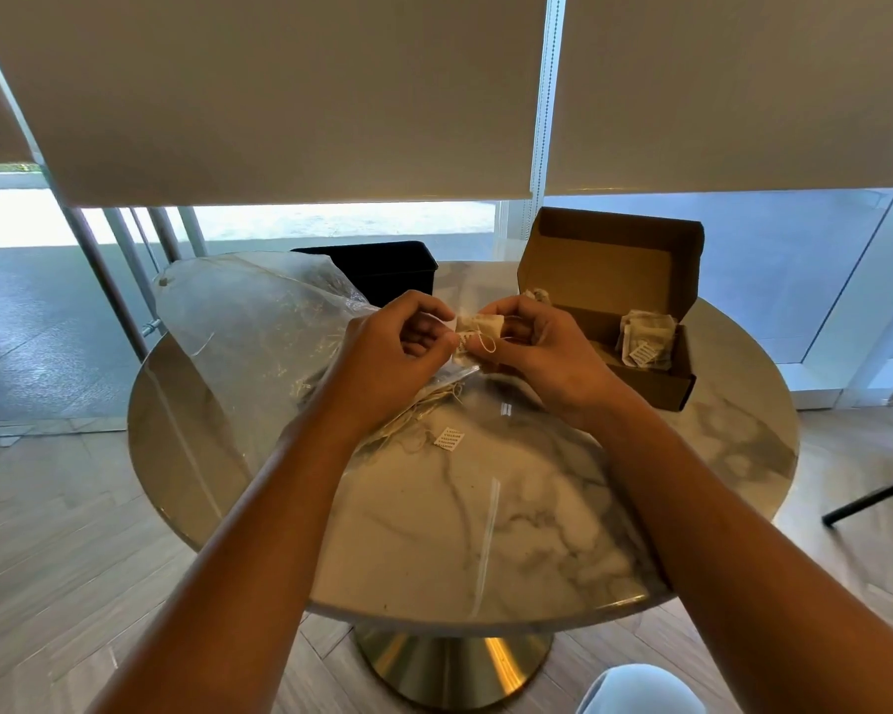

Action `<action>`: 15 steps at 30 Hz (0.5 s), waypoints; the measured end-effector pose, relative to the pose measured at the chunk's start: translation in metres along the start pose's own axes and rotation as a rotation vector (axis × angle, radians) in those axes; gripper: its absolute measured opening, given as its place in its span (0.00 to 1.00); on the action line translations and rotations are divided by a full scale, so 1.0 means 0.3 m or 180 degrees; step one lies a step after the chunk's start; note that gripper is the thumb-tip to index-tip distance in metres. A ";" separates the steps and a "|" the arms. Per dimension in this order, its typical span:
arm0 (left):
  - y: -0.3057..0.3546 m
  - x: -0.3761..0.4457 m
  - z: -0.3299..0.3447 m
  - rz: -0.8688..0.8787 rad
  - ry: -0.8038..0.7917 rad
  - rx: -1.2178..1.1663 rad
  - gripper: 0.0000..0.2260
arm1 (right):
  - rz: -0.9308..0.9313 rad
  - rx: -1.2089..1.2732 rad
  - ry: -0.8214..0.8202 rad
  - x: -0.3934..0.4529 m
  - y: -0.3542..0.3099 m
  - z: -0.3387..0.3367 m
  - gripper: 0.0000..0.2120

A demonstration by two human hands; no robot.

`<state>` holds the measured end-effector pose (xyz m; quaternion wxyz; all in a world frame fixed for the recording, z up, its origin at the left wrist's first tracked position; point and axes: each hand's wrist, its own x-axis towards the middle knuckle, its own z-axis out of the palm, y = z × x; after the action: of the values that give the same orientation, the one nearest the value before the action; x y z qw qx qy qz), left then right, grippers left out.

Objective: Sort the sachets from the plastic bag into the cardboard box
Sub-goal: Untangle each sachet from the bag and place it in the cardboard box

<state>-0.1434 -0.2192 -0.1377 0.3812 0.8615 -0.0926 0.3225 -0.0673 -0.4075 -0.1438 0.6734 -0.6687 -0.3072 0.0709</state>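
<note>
Above the middle of the round marble table (pixel 485 533), my left hand (pixel 398 353) and my right hand (pixel 537 347) both pinch one small beige sachet (pixel 478 327) with a string and paper tag. A large clear plastic bag (pixel 259 332) lies on the left, with strings and a white tag (pixel 449 438) spilling from its mouth. The open cardboard box (pixel 635 311) stands at the right, lid up. Several sachets (pixel 645 334) lie in its right end.
A black container (pixel 382 270) stands at the table's far edge behind the bag. Roller blinds and glass panes rise beyond the table. A thin black chair leg (pixel 872 499) shows on the floor at the right.
</note>
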 end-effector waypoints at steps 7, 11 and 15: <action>0.005 0.001 0.002 0.0098 -0.0066 0.0072 0.08 | -0.0264 -0.0863 0.0157 -0.008 0.001 -0.008 0.05; 0.023 0.005 0.014 0.0152 -0.0203 0.0049 0.09 | -0.0476 -0.1371 0.0263 -0.024 -0.021 -0.026 0.08; 0.071 0.030 0.059 0.0055 -0.0296 0.0047 0.08 | -0.0391 -0.1899 0.0283 -0.044 -0.069 -0.114 0.08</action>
<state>-0.1365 -0.2456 -0.1282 0.3673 0.8775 -0.1153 0.2861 -0.0672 -0.4455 -0.1255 0.4630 -0.8196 -0.3245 -0.0927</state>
